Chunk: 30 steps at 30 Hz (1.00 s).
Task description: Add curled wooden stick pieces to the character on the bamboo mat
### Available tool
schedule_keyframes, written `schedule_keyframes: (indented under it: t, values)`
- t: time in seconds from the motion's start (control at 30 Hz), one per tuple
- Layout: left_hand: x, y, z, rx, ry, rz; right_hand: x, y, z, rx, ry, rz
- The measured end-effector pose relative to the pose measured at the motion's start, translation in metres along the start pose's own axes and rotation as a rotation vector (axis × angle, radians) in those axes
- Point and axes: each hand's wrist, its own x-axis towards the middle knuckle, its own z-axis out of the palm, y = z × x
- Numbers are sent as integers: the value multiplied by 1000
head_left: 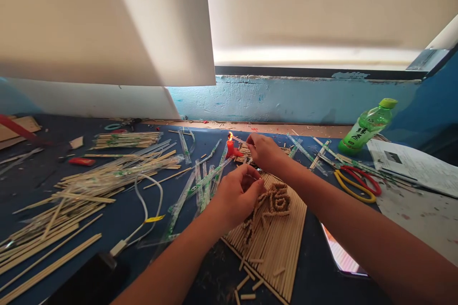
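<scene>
RIGHT HAND (265, 151): pinching stick (240, 139), tip at lit candle (230, 148) | LEFT HAND (236, 195): curled by panel (281, 252), grasp cannot be told

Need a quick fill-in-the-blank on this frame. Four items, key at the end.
1. The lit candle is ____ in colour.
2. The hand reaching farther forward is the ____ one.
3. The scissors have one red handle and one ____ handle.
4. The bottle has a ____ cap.
Missing words: red; right; yellow; green.

Red candle (230, 148), tan sticks (282, 245); tabletop (314, 257) probably navy
</scene>
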Motion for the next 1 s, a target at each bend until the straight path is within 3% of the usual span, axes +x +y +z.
schedule_keyframes:
  t: [0.27,0.57,1.0]
  values:
    - [0,-1,1,21,51,44,0,4,-6,-14,-10,-5]
    - [3,-2,-1,-2,59,-3,-2,-2,-10,-23,-24,9]
    - [4,7,0,-307,20,-142,-3,3,-10,-39,-13,-23]
